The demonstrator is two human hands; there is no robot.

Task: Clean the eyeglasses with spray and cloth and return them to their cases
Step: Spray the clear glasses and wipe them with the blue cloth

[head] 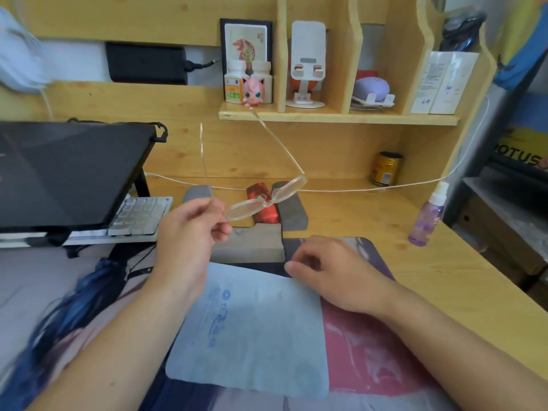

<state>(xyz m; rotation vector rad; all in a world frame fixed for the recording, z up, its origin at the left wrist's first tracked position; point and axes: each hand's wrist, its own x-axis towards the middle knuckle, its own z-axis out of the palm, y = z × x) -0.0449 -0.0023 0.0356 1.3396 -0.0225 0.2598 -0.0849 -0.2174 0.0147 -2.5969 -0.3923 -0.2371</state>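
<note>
My left hand (pixel 192 229) pinches a pair of clear-framed eyeglasses (pixel 267 197) by the left lens end and holds them up over the desk, temples unfolded and pointing away. A light blue cleaning cloth (pixel 252 336) lies flat on the desk mat in front of me. Above the cloth's far right corner, my right hand (pixel 329 271) hovers with loosely curled fingers and holds nothing. Grey glasses cases (pixel 292 212) with a red one (pixel 264 212) between them lie behind the glasses. At the right of the desk stands a purple spray bottle (pixel 427 218).
A dark laptop screen (pixel 68 173) on a stand and a white keyboard (pixel 139 216) stand at the left. A white cable (pixel 355 189) runs across the desk. A yellow can (pixel 385 169) stands at the back right. Shelves above hold bottles, a pink figurine (pixel 252 90) and boxes.
</note>
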